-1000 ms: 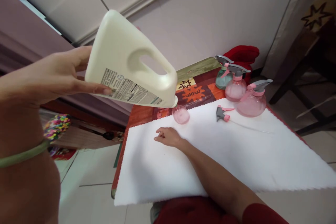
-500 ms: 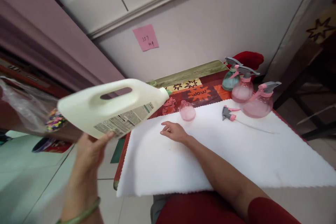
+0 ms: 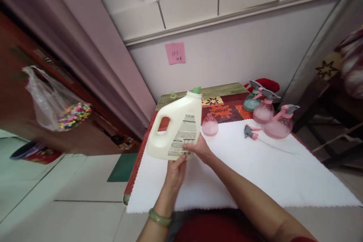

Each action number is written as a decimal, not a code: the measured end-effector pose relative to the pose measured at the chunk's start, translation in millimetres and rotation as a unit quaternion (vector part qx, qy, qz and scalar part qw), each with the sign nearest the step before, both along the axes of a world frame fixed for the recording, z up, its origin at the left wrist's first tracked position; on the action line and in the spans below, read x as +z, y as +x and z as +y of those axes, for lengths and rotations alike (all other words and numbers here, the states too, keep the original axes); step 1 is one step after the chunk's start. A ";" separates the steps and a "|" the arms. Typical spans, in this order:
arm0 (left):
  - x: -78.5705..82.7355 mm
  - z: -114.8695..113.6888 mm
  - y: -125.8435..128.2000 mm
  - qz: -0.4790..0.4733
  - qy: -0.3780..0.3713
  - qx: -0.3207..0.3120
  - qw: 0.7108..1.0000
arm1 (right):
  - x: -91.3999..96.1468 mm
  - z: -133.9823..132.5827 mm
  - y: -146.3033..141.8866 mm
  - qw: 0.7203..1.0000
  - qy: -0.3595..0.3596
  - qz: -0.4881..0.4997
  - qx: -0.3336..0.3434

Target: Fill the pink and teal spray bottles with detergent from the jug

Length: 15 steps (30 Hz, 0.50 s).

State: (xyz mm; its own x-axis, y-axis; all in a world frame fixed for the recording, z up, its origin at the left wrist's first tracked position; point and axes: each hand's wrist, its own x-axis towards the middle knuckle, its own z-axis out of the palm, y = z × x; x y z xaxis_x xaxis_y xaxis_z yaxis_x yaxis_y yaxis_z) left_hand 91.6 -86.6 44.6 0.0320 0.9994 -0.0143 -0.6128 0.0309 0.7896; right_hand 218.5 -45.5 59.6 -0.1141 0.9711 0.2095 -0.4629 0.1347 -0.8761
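Note:
A large cream detergent jug [image 3: 178,128] with a printed label stands nearly upright in the air over the left part of the white cloth, its mouth open with green inside. My left hand [image 3: 177,168] grips it at the bottom, thumb on the label. Against its lower right side is my right hand [image 3: 200,149], thumb on the label and the other fingers hidden behind. Just right of the jug sits a small pink bottle [image 3: 210,125] without a spray head. A grey and pink spray head [image 3: 251,132] with a thin tube lies farther right on the cloth.
Several filled spray bottles stand at the right back: a green one [image 3: 252,100], a pink one [image 3: 263,111] and another pink one [image 3: 279,124]. A small green cap [image 3: 172,95] sits at the table's back edge. A plastic bag of colourful pieces [image 3: 72,115] hangs at left.
The jug has come from the left, tilted, to over the cloth, and now stands nearly upright. My right hand has joined my left on it. The view has shifted left.

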 end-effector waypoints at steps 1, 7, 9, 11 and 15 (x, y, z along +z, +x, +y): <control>-2.0 -1.4 -2.7 0.021 0.000 -0.015 1.000 | 0.3 -4.4 5.6 1.000 -0.001 0.000 -0.005; 19.7 -0.6 -56.5 0.169 0.030 0.137 0.976 | -7.6 -24.2 32.7 0.998 0.006 -0.058 -0.028; 33.5 -0.3 -71.8 0.266 0.047 0.134 0.954 | -7.4 -27.3 32.9 0.993 0.015 -0.111 -0.030; 42.7 -1.1 -80.5 0.337 0.040 0.127 0.932 | -3.7 -30.1 28.6 0.986 0.038 -0.163 -0.025; 41.8 -1.0 -88.0 0.334 -0.007 0.195 0.922 | 2.5 -37.0 17.5 0.958 0.111 -0.259 -0.059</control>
